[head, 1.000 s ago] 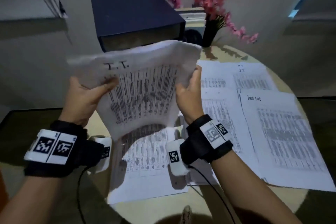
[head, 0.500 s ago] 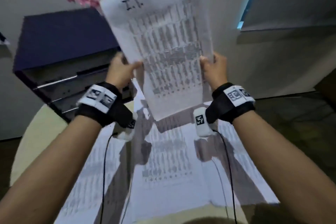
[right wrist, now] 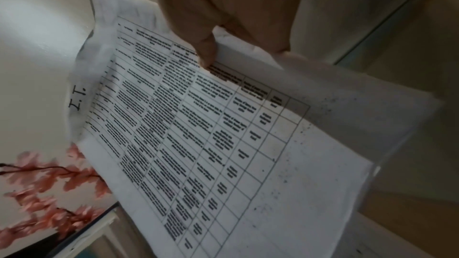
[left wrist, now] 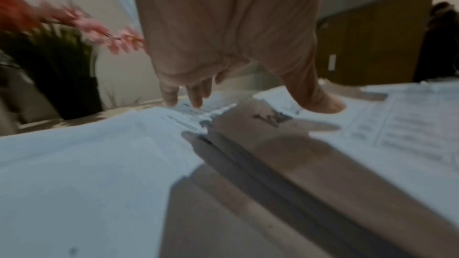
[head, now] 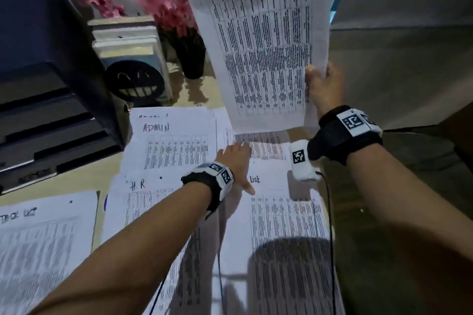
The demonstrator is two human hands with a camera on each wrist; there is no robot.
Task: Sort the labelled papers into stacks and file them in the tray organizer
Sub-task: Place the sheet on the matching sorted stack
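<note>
My right hand pinches the right edge of a printed sheet marked I.T., holding it upright above the table; the right wrist view shows the thumb on the same I.T. sheet. My left hand reaches forward with straight fingers onto a paper lying on the table, under the raised sheet. Other labelled papers lie flat: ADMIN, H.R, two Task List sheets. The dark blue tray organizer stands at the back left.
A black vase with pink blossom branches and a stack of books with a smiley face stand behind the papers. The round table's edge runs down the right side. Cables hang from both wrists.
My left hand has let go of the I.T. sheet and dropped forward onto the papers on the table. The right hand alone now holds the sheet, further to the right.
</note>
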